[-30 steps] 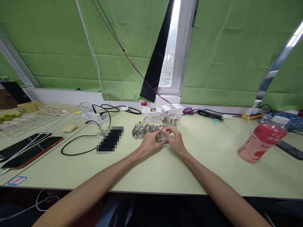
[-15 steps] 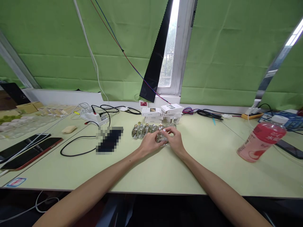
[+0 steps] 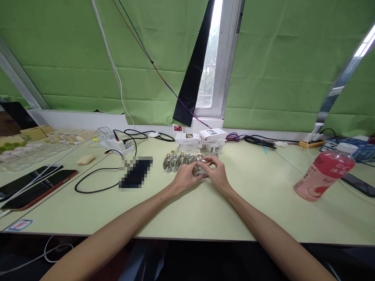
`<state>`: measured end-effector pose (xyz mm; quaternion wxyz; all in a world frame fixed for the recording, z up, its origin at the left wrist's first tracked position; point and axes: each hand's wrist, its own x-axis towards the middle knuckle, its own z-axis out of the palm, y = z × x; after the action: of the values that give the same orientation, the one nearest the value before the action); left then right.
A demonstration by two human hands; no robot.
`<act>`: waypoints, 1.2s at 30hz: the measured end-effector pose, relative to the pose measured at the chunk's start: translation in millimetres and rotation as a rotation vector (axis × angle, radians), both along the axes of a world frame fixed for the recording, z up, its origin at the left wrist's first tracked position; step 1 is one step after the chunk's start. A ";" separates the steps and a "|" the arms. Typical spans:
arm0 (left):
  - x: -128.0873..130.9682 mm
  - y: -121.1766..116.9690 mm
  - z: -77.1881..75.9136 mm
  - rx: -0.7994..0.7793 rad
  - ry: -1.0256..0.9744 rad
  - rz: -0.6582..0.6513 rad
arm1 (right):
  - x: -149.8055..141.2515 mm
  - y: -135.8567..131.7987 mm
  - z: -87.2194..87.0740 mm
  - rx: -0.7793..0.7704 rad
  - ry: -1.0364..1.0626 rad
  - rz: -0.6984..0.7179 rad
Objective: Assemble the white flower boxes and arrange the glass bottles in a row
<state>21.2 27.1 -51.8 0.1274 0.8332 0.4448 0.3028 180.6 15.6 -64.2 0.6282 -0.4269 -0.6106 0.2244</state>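
Both my hands meet at the middle of the pale green table around one small clear glass bottle. My left hand curls round its left side. My right hand grips its right side, with fingertips on the bottle's top. A row of several similar small glass bottles stands just left of it. Behind them lies a stack of small white boxes.
A pink drink bottle stands at the right. Two dark phones lie at the left, with a black cable, a power strip and clear trays. More cables run along the back edge.
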 end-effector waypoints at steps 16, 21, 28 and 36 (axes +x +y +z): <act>0.1 -2.0 2.0 -0.015 -0.022 -0.017 | 0.1 1.0 -2.0 0.006 0.001 0.005; 0.2 -3.0 3.1 -0.031 -0.027 -0.027 | -1.8 -0.6 -1.1 -0.011 0.024 -0.007; 0.7 -3.9 4.3 -0.038 -0.031 -0.029 | -3.9 -3.0 1.0 -0.036 0.045 -0.012; 0.5 -2.5 2.1 -0.027 -0.025 -0.027 | -4.0 -3.7 2.1 -0.027 0.035 -0.008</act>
<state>21.7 24.6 -49.7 0.1480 0.8334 0.4361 0.3056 176.6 12.0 -62.1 0.6339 -0.4337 -0.5947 0.2376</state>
